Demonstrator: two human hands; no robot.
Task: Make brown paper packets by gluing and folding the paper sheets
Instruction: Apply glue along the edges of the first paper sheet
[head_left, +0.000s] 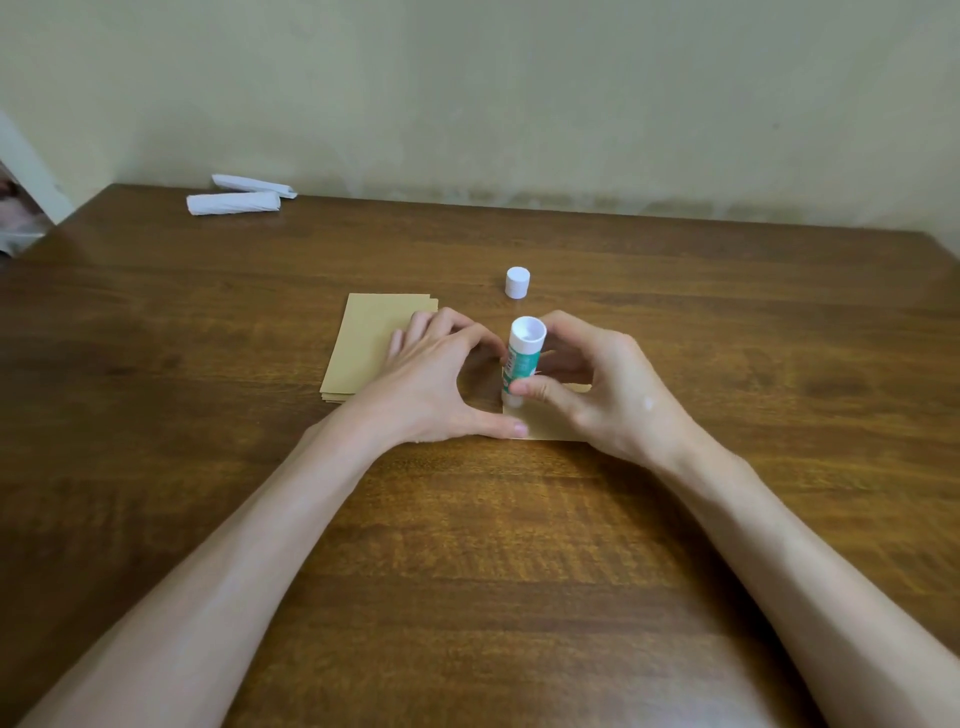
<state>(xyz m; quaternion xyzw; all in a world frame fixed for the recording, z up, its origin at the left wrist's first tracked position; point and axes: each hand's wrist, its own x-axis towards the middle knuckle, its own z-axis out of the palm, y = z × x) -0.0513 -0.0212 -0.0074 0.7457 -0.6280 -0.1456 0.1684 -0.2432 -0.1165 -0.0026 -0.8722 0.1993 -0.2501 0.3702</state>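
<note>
A green-and-white glue stick stands tip-down on a folded brown paper sheet at the table's middle. My right hand grips the stick, thumb across its lower part. My left hand lies spread, its thumb pressing the sheet's near left corner and a fingertip touching near the stick. A stack of brown paper sheets lies just left, partly under my left hand. The stick's white cap stands apart behind.
The wooden table runs to a pale wall at the back. Two white rolled paper bundles lie at the far left near the wall. The table's left edge drops off at the far left.
</note>
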